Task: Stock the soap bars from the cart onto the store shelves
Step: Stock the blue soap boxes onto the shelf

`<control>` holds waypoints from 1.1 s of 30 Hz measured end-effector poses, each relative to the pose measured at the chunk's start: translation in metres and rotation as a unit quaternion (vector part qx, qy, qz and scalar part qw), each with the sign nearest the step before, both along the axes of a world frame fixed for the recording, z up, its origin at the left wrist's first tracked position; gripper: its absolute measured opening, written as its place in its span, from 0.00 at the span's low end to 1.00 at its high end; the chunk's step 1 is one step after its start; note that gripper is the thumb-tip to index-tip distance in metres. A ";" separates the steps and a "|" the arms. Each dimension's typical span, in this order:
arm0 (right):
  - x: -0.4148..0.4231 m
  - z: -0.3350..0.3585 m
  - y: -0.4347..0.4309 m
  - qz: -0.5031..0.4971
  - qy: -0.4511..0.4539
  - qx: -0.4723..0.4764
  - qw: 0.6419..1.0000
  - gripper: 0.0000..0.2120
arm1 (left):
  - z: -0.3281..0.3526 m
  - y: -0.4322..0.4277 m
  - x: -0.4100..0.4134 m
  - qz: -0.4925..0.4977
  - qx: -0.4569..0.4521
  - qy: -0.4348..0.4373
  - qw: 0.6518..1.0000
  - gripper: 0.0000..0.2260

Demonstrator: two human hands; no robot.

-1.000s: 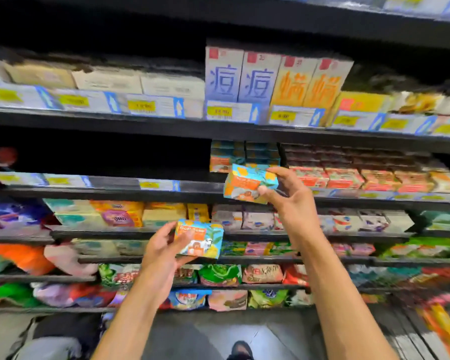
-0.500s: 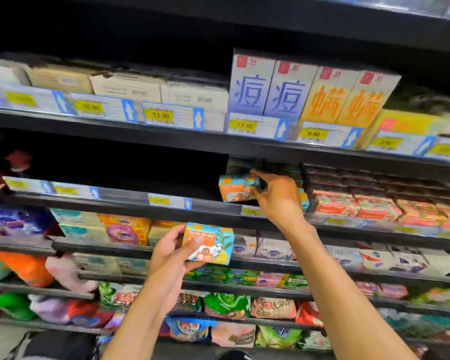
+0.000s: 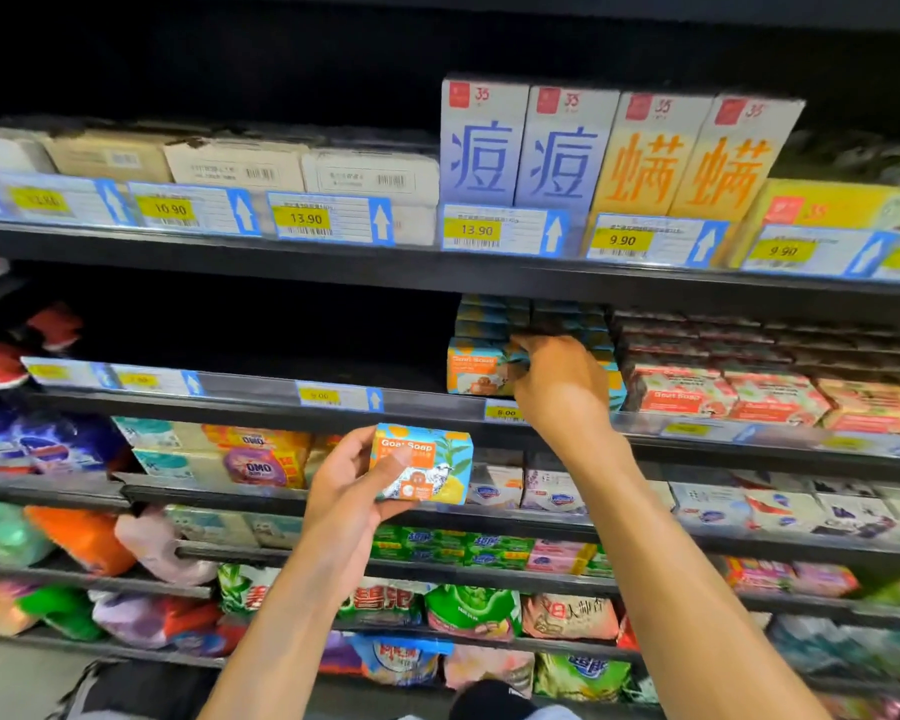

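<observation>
rightward, red boxes (image 3: 679, 394) (stacked tight) flank the right hand's (image 3: 562, 387) soap bar (image 3: 476, 368).

The right hand (image 3: 562, 392) has carried its soap box (image 3: 475, 368) onto the shelf (image 3: 250, 405) — fingers (image 3: 525, 349) still gripping.

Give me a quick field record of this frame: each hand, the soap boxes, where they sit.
left hand: holds Goat Soap box in front of the shelves, label towards camera
right hand: pinches right end of second Goat Soap box
second Goat Soap box: resting on shelf, in front of a stack of teal boxes
right neighbour: red Goat Soap boxes
cart: not in view
</observation>
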State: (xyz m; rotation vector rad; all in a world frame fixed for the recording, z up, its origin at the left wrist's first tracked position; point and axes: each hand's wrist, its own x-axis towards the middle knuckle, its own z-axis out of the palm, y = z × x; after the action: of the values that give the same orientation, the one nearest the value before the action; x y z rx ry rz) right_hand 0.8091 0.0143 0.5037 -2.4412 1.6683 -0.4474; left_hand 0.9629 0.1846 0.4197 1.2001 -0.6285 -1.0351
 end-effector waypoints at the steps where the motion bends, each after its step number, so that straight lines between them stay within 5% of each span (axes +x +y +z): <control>1: 0.001 0.000 0.001 -0.001 0.009 -0.001 1.000 0.20 | 0.000 0.000 0.000 0.000 -0.001 0.000 1.000 0.21; 14: -0.005 0.003 0.006 0.015 0.027 0.003 1.000 0.20 | 0.007 0.002 0.001 0.008 -0.023 -0.004 1.000 0.21; 18: -0.023 -0.006 0.029 0.168 -0.126 -0.124 0.970 0.13 | 0.012 -0.003 0.001 0.006 -0.033 -0.002 0.999 0.21; 22: -0.027 -0.004 0.056 0.269 -0.200 0.072 0.939 0.17 | 0.022 -0.009 -0.007 -0.010 -0.061 -0.009 0.998 0.20; 25: -0.025 -0.008 0.054 0.262 -0.231 0.105 0.931 0.21 | 0.030 -0.014 -0.015 0.002 -0.083 -0.038 0.996 0.21; 29: -0.027 -0.005 0.042 0.234 -0.308 0.061 0.920 0.18 | 0.031 -0.021 -0.010 0.036 -0.128 -0.231 0.964 0.17; 33: -0.025 0.002 0.021 0.170 -0.283 -0.021 0.944 0.19 | 0.015 -0.032 0.010 0.112 -0.114 -0.550 0.820 0.18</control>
State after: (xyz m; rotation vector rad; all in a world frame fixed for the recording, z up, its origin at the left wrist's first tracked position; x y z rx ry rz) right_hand 0.7842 0.0351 0.5054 -2.2530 0.9931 -1.0155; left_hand 0.9728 0.1522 0.4343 1.5536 -1.4084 0.0545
